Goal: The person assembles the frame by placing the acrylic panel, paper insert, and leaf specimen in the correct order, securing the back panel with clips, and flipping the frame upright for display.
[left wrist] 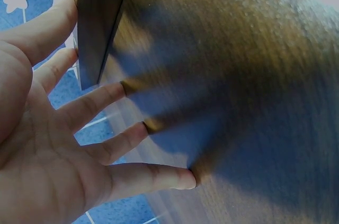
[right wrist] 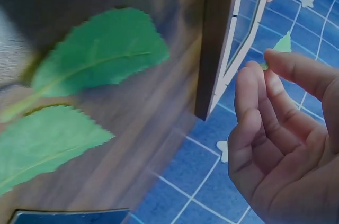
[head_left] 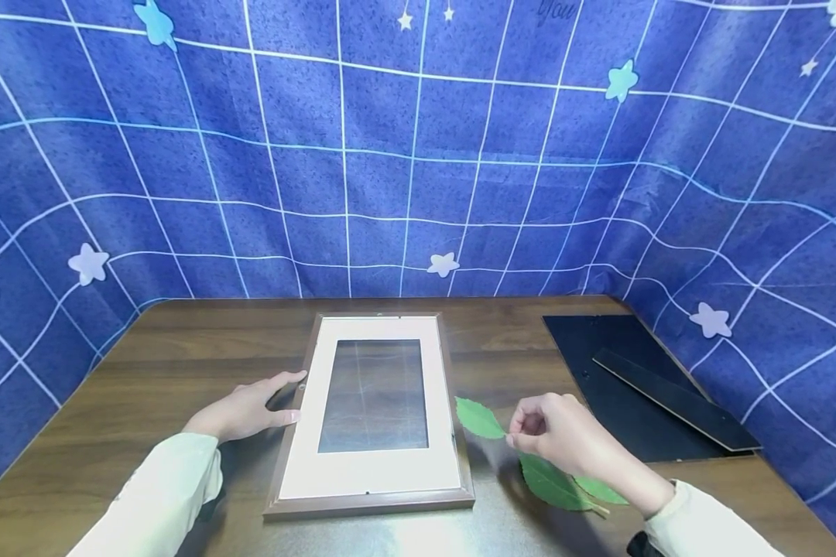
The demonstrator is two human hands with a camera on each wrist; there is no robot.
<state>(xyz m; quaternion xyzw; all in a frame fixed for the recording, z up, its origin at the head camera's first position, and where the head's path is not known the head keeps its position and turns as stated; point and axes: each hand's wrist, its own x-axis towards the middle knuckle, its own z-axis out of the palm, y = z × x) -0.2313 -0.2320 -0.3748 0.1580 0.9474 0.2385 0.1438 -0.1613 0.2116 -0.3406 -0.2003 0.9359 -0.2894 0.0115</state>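
Note:
A picture frame (head_left: 369,501) with a brown rim, a white mat and a clear pane lies on the table. Against its left edge rest the thumb and index finger of my left hand (head_left: 251,406); the other fingers are spread, their tips on the wood in the left wrist view. Between thumb and fingertips my right hand (head_left: 564,433) pinches a green leaf (head_left: 479,418) by its base, raised just right of the frame. Below that hand, more green leaves (head_left: 552,483) with serrated edges lie on the table, partly hidden by the hand in the head view.
A black backing board (head_left: 599,340) lies at the right of the wooden table (head_left: 216,333). Across it rests a narrow black strip (head_left: 676,398), likely the frame's stand. Blue cloth (head_left: 376,178) with white lines and stars hangs behind and at both sides.

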